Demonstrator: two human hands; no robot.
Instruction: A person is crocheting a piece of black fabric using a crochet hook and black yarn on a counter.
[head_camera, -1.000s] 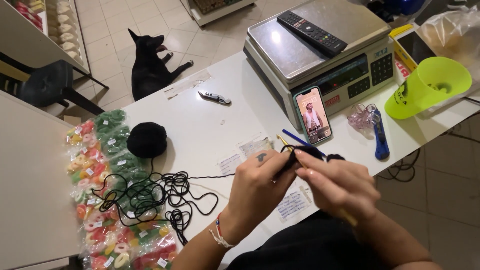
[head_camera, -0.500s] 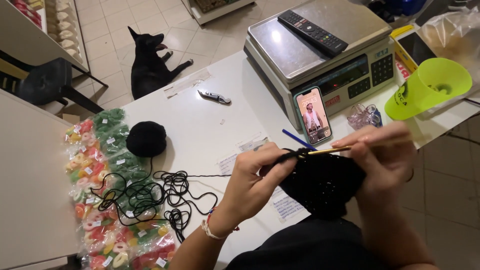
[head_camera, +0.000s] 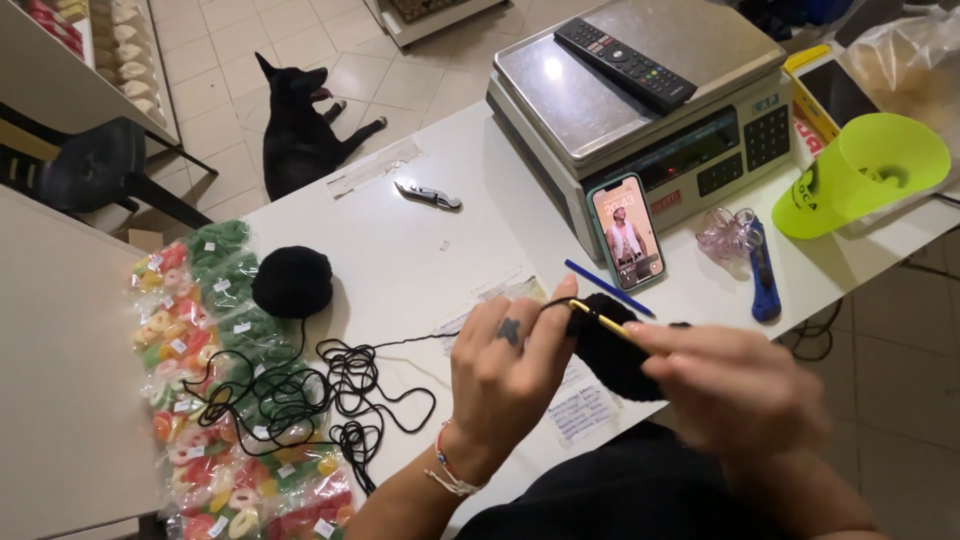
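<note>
Left hand (head_camera: 510, 375) pinches black crochet piece (head_camera: 612, 352) over the bench (head_camera: 440, 250) | right hand (head_camera: 735, 385), lower than half a second ago, fingers closed on yellow crochet hook (head_camera: 600, 320) | yarn now taut toward tangle (head_camera: 330, 395) and black yarn ball (head_camera: 292, 282).

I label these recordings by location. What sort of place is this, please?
Probably a small shop counter: a weighing scale with a keypad stands on the white table, bags of coloured sweets lie alongside, and stocked shelves line the tiled floor.
</note>
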